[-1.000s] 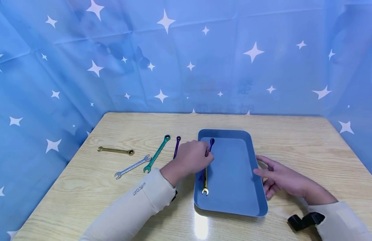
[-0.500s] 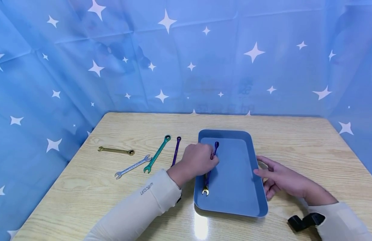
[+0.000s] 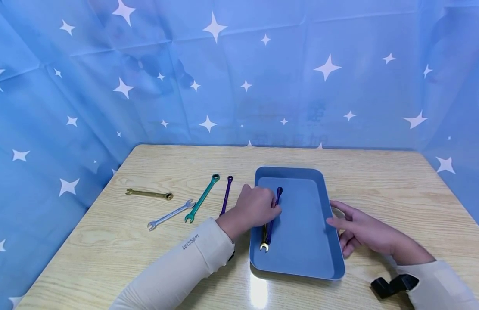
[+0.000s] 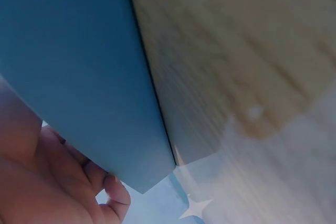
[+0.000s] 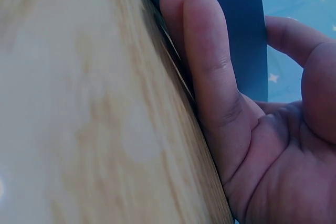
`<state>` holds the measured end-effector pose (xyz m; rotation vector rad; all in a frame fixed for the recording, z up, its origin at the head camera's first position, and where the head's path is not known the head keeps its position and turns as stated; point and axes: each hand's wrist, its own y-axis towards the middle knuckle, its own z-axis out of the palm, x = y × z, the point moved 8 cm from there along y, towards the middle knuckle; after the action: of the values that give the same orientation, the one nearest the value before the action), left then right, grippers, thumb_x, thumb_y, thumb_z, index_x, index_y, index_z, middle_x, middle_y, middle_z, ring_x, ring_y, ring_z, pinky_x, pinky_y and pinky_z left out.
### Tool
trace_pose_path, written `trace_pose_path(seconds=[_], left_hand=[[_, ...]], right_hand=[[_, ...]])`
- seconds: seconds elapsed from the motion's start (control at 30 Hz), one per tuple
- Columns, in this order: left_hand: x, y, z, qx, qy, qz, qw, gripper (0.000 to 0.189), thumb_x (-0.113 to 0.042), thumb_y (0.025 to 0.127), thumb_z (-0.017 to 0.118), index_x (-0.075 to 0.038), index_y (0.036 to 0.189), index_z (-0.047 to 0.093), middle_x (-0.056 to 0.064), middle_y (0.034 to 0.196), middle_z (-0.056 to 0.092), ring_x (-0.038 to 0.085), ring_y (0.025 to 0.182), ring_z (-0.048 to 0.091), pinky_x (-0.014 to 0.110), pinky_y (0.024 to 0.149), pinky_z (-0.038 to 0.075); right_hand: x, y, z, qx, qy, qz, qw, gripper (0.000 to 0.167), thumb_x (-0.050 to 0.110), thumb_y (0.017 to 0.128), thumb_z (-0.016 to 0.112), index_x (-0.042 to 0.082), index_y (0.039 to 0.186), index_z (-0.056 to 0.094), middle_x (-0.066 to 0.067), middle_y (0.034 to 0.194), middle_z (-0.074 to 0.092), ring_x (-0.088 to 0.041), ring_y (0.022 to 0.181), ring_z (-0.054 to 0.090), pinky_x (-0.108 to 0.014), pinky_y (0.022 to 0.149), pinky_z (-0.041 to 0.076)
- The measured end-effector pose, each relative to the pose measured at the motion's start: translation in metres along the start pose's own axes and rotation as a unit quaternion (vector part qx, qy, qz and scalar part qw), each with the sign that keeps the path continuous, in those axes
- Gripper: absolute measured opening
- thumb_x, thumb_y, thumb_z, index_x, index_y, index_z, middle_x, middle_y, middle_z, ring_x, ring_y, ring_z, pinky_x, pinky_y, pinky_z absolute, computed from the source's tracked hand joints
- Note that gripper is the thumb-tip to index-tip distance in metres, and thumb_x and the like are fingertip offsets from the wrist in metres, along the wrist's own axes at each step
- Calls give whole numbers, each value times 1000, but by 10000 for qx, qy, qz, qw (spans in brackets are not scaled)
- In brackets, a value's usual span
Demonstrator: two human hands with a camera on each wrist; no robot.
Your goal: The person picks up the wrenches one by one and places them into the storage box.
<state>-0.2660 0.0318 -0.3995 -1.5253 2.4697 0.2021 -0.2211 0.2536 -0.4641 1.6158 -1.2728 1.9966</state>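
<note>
Inside the blue-grey tray [image 3: 303,224], near its left wall, my left hand [image 3: 255,207] holds a purple wrench [image 3: 278,196] by its middle. Its ring end sticks out beyond the fingers and its lower end shows below the hand. Right beside it lies a gold wrench [image 3: 264,247], mostly hidden by the hand. My right hand [image 3: 361,228] grips the tray's right side, thumb at the rim. In the right wrist view its fingers [image 5: 210,51] press flat along the outer wall. The left wrist view shows curled fingers [image 4: 116,192] behind the tray wall, the wrench out of sight.
Left of the tray on the wooden table [image 3: 107,258] lie a second purple wrench [image 3: 226,196], a green wrench [image 3: 202,198], a silver wrench [image 3: 171,215] and a bronze wrench [image 3: 149,193]. A blue star-patterned curtain [image 3: 224,86] hangs behind the table.
My left hand has moved right and slightly nearer, bringing the purple wrench down beside the gold one. The right hand and tray have stayed put.
</note>
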Motion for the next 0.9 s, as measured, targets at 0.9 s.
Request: trace_pose_path(seconds=[0.9], left_hand=[[-3,5,14,864,791,-113,9930,52,-40,98,59,-18,52,46,-6,47,42,13,52,55,39,76,44]], right_hand=[[0,2,-2,11,-34,46,10000,83,34,109,41,14,156,-24,-14,85,71,-24,71,72,-49,71,60]])
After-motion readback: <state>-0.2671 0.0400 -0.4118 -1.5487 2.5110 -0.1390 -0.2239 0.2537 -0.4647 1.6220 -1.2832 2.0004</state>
